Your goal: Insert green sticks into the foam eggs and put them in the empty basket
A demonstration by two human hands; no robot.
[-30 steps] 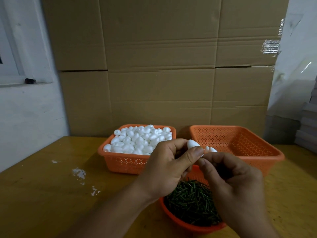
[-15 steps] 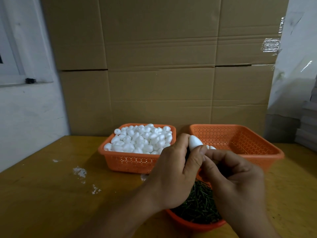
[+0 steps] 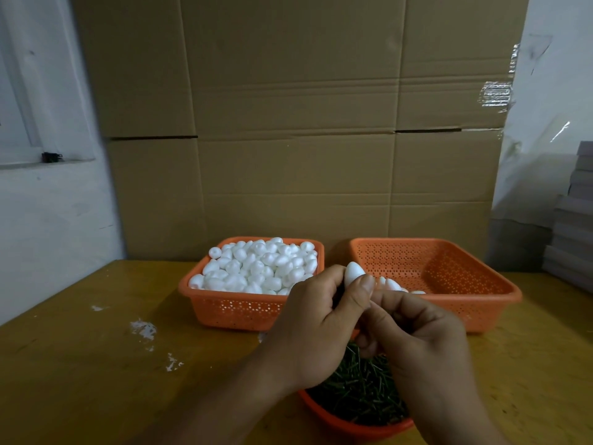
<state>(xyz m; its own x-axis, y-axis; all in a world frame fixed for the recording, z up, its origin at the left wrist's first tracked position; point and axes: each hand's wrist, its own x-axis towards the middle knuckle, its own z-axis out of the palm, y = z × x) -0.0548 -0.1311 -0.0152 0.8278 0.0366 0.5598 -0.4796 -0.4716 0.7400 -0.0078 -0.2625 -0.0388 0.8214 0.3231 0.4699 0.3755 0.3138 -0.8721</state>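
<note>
Above the round orange bowl (image 3: 324,412) heaped with thin, dark green sticks (image 3: 362,393), both hands meet at the middle of the view. The left hand (image 3: 316,322) pinches a smooth, white, oval foam egg (image 3: 352,272) between thumb and curled fingers (image 3: 359,297), with the egg's pointed end up. The right hand (image 3: 420,335) sits just beside it, touching the left thumb, its fingers curled inward; what they grip, if anything, is hidden, so I cannot tell whether a stick is held. Behind the hands stand 2 rectangular orange plastic baskets with perforated, lattice-like walls. The left basket (image 3: 224,311) is piled with matte white foam eggs (image 3: 263,268), rounded and slightly bumpy as a heap. The right basket (image 3: 475,313) shows mostly bare mesh floor, with a few white eggs (image 3: 391,284) visible at its near left corner, just past the hands; whether they carry sticks cannot be seen. All 3 containers rest on a yellow-brown wooden surface (image 3: 80,364) marked with white chipped patches (image 3: 142,329) at left. Large flat corrugated cardboard boxes (image 3: 295,139) form a wall behind, with a strip of clear tape (image 3: 494,94) at the upper right, and a grey stack (image 3: 574,213) stands at the far right.
</note>
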